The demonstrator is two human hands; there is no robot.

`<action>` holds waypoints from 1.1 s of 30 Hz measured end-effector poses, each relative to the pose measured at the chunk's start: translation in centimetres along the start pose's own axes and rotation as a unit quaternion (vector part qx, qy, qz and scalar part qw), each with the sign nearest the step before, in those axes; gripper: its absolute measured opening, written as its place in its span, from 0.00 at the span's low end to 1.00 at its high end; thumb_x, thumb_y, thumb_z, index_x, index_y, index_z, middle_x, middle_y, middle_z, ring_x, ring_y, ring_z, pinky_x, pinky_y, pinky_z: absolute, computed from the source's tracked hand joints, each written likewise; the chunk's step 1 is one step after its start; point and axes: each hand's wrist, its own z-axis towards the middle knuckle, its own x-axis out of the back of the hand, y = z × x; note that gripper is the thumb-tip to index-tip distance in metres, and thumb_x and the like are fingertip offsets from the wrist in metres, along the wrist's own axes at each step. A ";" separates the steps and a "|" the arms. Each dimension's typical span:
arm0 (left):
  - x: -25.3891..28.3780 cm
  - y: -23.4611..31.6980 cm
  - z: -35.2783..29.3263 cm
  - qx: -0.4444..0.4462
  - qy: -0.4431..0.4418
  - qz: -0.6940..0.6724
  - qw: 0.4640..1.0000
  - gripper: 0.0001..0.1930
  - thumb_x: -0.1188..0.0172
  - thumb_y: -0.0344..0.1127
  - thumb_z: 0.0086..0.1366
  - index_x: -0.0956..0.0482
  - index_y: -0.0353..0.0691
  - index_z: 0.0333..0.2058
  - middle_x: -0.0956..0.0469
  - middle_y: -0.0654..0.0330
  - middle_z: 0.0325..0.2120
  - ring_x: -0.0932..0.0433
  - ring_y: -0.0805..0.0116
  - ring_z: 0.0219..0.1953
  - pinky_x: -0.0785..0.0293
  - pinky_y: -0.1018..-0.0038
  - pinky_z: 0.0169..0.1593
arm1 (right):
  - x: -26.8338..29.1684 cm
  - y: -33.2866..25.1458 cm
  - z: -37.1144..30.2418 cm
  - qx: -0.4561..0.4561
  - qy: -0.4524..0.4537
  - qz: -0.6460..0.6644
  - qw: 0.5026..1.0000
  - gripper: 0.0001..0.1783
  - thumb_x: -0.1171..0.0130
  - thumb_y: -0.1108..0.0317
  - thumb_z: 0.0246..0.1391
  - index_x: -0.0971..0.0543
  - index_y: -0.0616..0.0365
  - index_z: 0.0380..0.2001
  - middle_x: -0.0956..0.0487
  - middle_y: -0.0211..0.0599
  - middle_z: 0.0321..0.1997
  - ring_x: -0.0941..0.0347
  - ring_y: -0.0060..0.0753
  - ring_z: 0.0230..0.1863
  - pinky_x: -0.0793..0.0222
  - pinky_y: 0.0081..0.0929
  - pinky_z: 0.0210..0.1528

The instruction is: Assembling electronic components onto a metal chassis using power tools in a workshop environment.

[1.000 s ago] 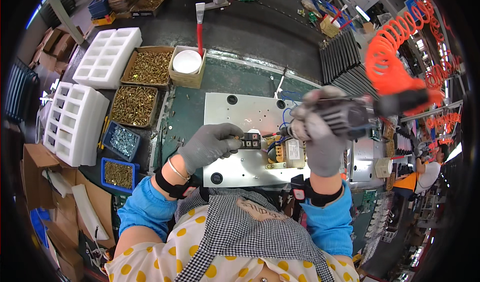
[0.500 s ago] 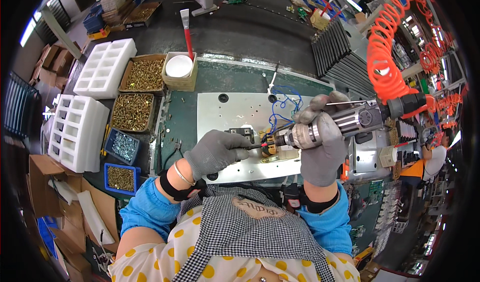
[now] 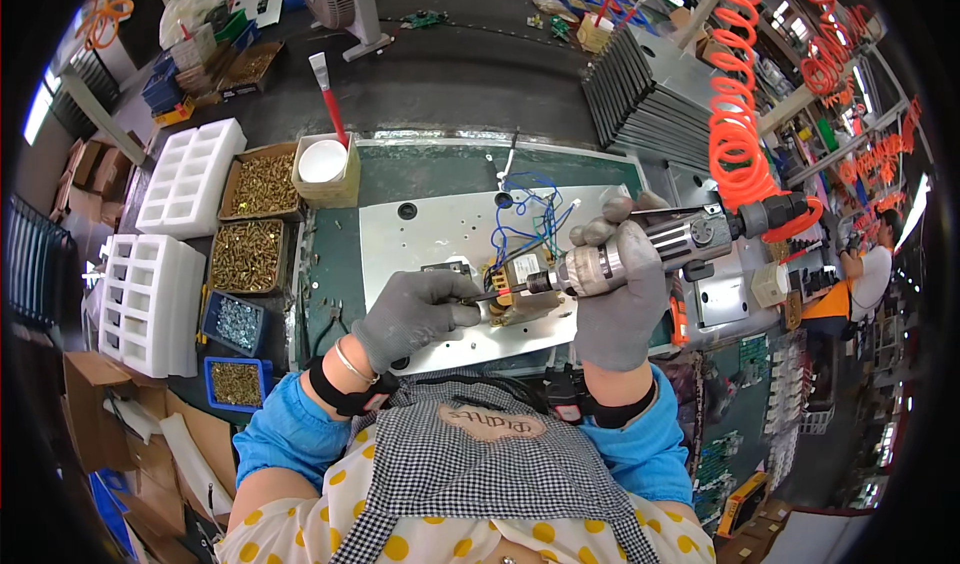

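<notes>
My right hand (image 3: 622,289), in a grey glove, is wrapped round a silver pneumatic drill (image 3: 690,239) with a knurled chuck, held nearly level and pointing left. A thin bit runs from the chuck to the fingertips of my left hand (image 3: 415,314), also gloved. Those fingers are pinched at the bit's end; what lies between them is hidden. Just under the bit, a yellow-and-black component (image 3: 500,302) sits on a white metal panel (image 3: 400,244). Blue wires (image 3: 528,209) loop across the panel behind it. A dark block (image 3: 445,268) is partly covered by my left hand.
Left of the panel stand boxes of brass fasteners (image 3: 248,256), blue bins (image 3: 235,322) and white foam trays (image 3: 150,304). A brush (image 3: 330,104) leans by a white tub (image 3: 323,162). Pliers (image 3: 330,326) lie near my left wrist. An orange coiled hose (image 3: 738,134) meets the drill.
The view has shifted, so the bench sits further left and slightly lower in the picture. Both hands keep their hold, with the bit's end still at my left fingertips.
</notes>
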 end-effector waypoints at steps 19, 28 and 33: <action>-3.5 3.1 3.9 -0.145 0.055 0.322 0.934 0.55 0.25 0.50 0.38 0.43 0.32 0.63 0.37 0.43 0.59 0.37 0.49 0.63 0.38 0.62 0.63 | 6.6 -2.3 -0.7 0.032 0.000 -0.256 0.966 0.22 0.39 0.81 0.46 0.28 0.60 0.47 0.22 0.32 0.42 0.24 0.21 0.40 0.28 0.19 0.44; -4.5 2.1 5.7 -0.180 0.039 0.460 0.869 0.57 0.23 0.56 0.35 0.42 0.34 0.61 0.40 0.45 0.60 0.37 0.46 0.62 0.33 0.60 0.60 | 6.8 -0.5 0.9 -0.013 -0.128 -0.309 0.942 0.24 0.34 0.72 0.44 0.27 0.62 0.47 0.21 0.36 0.35 0.24 0.23 0.37 0.27 0.24 0.40; -4.4 2.2 6.1 -0.179 0.028 0.426 0.886 0.56 0.23 0.55 0.35 0.41 0.35 0.61 0.39 0.46 0.59 0.34 0.47 0.60 0.31 0.61 0.58 | 6.7 0.3 2.7 -0.052 -0.171 -0.337 0.924 0.31 0.35 0.68 0.45 0.30 0.63 0.54 0.20 0.39 0.36 0.23 0.27 0.37 0.26 0.27 0.42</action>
